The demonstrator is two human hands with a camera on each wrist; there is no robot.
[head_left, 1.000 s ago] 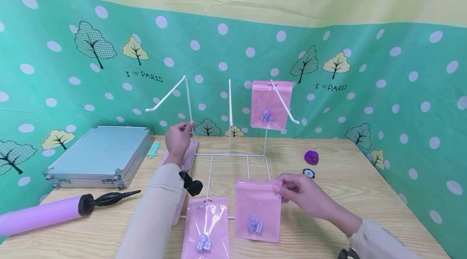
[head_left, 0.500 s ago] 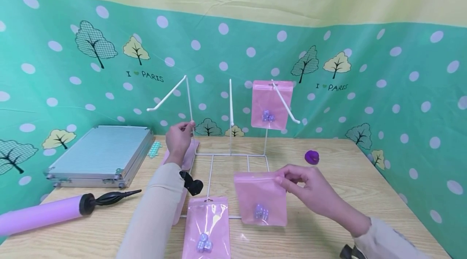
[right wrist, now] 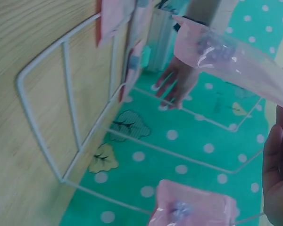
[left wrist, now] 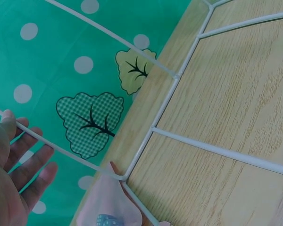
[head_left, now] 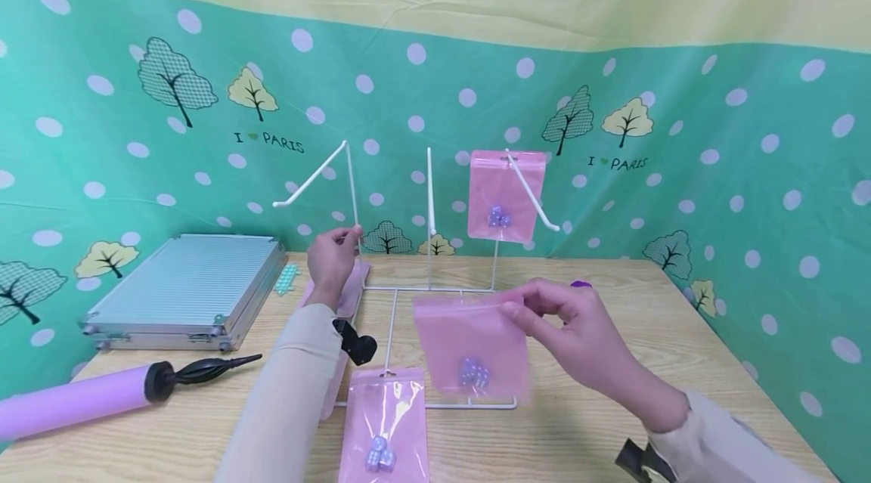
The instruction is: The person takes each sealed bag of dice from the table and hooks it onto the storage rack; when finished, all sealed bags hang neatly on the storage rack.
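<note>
While the left hand [head_left: 331,262] grips the wire rack [head_left: 429,288] upright, the right hand [head_left: 565,328] pinches a pink pouch [head_left: 471,347] above the desk.

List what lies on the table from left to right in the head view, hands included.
Purple pump → silver case → left hand on the white wire rack → pink bag lying flat → pink bag held up → right hand.
</note>
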